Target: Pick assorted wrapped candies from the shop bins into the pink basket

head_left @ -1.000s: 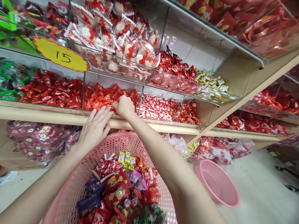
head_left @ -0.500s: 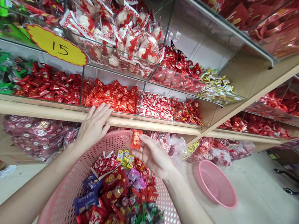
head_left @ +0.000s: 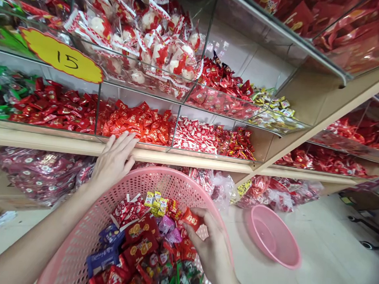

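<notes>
My right hand [head_left: 215, 246] pinches a red wrapped candy [head_left: 192, 218] inside the pink perforated basket [head_left: 71, 237], near its right wall. Several kinds of wrapped sweets lie in the basket: yellow packets [head_left: 156, 203], purple candies [head_left: 170, 229], dark red packets with orange slices [head_left: 141, 239], blue packets [head_left: 102, 260] and green-and-dark ones [head_left: 182, 278]. My left hand [head_left: 117, 157] lies with fingers stretched over the wooden shelf edge [head_left: 188, 159]. Its fingertips are at the front of a bin of orange-red candies [head_left: 141, 122], whose wrappers look like the held one.
Glass-fronted shelves hold more sweets, with a yellow price tag [head_left: 62, 56] reading 15. Bagged candy [head_left: 40, 175] sits below the shelf on the left. A pink basin [head_left: 274, 235] stands on the floor at the right. A wooden upright [head_left: 339, 100] divides the shelving.
My right hand has moved down and right with the candy, from the basket's far rim into the basket. My left hand stays at the shelf edge; the view has shifted slightly.
</notes>
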`<action>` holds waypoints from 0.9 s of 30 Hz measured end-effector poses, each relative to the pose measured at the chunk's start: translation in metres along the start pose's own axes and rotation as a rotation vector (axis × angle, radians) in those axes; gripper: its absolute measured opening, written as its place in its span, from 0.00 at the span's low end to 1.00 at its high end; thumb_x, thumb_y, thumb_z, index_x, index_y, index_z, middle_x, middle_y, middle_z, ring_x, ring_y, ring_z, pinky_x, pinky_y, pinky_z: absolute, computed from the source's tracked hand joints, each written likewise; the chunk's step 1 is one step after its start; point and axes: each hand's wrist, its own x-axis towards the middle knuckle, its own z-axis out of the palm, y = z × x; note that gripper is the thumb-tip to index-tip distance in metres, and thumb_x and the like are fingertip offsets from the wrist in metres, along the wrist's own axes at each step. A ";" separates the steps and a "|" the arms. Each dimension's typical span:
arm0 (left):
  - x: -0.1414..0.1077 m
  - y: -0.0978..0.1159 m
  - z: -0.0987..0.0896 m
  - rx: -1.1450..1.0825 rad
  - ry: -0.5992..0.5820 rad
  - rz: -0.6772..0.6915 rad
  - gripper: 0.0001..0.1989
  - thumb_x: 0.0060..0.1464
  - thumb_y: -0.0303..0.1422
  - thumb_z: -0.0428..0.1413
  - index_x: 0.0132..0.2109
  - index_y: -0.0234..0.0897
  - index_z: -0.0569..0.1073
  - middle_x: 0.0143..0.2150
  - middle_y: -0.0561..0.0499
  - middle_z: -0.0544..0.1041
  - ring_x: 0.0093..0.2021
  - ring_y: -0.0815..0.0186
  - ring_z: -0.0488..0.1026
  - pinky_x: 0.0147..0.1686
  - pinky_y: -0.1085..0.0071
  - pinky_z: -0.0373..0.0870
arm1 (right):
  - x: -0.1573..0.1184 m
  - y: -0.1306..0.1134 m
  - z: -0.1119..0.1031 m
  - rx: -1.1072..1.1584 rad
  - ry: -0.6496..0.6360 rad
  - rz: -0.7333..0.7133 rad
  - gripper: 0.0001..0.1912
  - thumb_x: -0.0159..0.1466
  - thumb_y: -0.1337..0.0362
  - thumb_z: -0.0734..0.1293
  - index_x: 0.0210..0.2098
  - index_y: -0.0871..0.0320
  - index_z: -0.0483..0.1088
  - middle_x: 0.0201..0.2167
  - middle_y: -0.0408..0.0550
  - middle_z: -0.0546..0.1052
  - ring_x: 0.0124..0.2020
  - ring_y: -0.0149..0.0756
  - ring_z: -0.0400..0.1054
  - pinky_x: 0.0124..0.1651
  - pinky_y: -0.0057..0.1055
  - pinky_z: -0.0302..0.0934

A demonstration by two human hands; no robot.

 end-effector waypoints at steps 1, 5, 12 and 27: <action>0.000 0.000 0.000 -0.001 -0.002 -0.002 0.25 0.60 0.31 0.44 0.63 0.30 0.62 0.66 0.39 0.61 0.68 0.54 0.53 0.66 0.49 0.47 | -0.002 0.001 0.000 -0.055 -0.002 -0.056 0.12 0.61 0.59 0.67 0.44 0.53 0.69 0.42 0.48 0.76 0.43 0.39 0.69 0.48 0.39 0.63; 0.000 0.001 -0.001 -0.021 -0.002 -0.006 0.26 0.59 0.31 0.44 0.63 0.32 0.61 0.66 0.40 0.61 0.68 0.54 0.53 0.66 0.48 0.47 | -0.006 -0.001 -0.001 -0.113 0.001 -0.118 0.11 0.62 0.61 0.66 0.45 0.53 0.67 0.43 0.49 0.76 0.44 0.39 0.71 0.47 0.37 0.65; 0.000 0.000 0.000 -0.039 -0.005 -0.016 0.27 0.59 0.31 0.46 0.65 0.36 0.59 0.66 0.42 0.60 0.68 0.54 0.52 0.67 0.48 0.46 | -0.007 0.007 -0.005 -0.141 -0.068 -0.004 0.19 0.62 0.63 0.65 0.53 0.52 0.63 0.50 0.52 0.74 0.52 0.42 0.68 0.54 0.42 0.63; 0.000 0.001 -0.002 -0.036 -0.014 -0.015 0.26 0.60 0.32 0.45 0.65 0.36 0.59 0.66 0.42 0.60 0.68 0.55 0.51 0.67 0.49 0.46 | -0.015 0.011 -0.026 -0.753 -0.474 0.027 0.07 0.63 0.70 0.64 0.37 0.53 0.73 0.40 0.50 0.73 0.44 0.45 0.66 0.46 0.42 0.56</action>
